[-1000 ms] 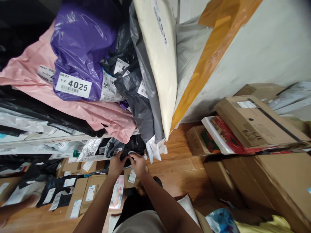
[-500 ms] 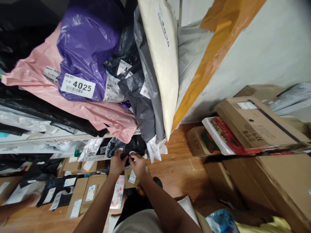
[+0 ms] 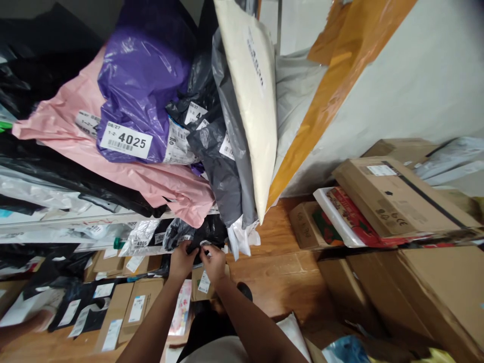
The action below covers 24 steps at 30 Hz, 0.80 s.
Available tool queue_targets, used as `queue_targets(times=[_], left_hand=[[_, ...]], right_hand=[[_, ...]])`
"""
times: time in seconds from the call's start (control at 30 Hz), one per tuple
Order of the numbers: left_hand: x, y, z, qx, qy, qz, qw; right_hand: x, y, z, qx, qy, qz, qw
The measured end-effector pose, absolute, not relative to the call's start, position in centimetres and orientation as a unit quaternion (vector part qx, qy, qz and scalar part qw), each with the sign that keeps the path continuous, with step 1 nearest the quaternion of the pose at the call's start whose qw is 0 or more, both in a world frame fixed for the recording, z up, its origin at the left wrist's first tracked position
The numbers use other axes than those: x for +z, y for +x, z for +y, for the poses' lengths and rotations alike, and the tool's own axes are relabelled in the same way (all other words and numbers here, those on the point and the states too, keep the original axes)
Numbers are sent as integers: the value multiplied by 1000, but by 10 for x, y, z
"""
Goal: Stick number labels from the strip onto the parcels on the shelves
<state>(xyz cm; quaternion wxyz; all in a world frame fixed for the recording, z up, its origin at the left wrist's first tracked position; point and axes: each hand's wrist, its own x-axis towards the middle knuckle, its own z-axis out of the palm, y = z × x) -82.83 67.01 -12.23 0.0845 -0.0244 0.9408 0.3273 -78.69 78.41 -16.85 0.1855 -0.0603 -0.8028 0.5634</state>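
On the lower shelf lies a black plastic mailing bag (image 3: 212,230) with a white label partly covered by my fingers. My left hand (image 3: 182,261) is closed, pinching the near edge of this bag. Close beside it, my right hand (image 3: 214,263) also pinches the bag near its label. A grey mailing bag (image 3: 174,232) and a clear bag labelled 4006 (image 3: 139,236) lie to the left of my hands. White crumpled plastic (image 3: 242,239) hangs just to the right.
Above my hands, the upper shelf holds a purple bag labelled 4025 (image 3: 145,96), a pink bag (image 3: 64,123) and a cream bag (image 3: 253,101). Cardboard boxes (image 3: 404,196) are stacked at right. Parcels (image 3: 141,307) lie on the floor at left, near another person's limb (image 3: 36,322).
The camera view has shifted slightly, so the shelves appear a little lower. Both hands stay pinched on the black bag, with little visible movement.
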Motion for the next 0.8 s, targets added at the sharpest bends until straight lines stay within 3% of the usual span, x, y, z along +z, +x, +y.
queue_targets(times=[0.33,0.8], left_hand=[[-117,-829,672,342,-45,936,68],[-115,-825,681,306,-39,950,49]], right_hand=[[-172,-791,788,606,-48,-773,180],[-166,-789,781,547,-94,-812,181]])
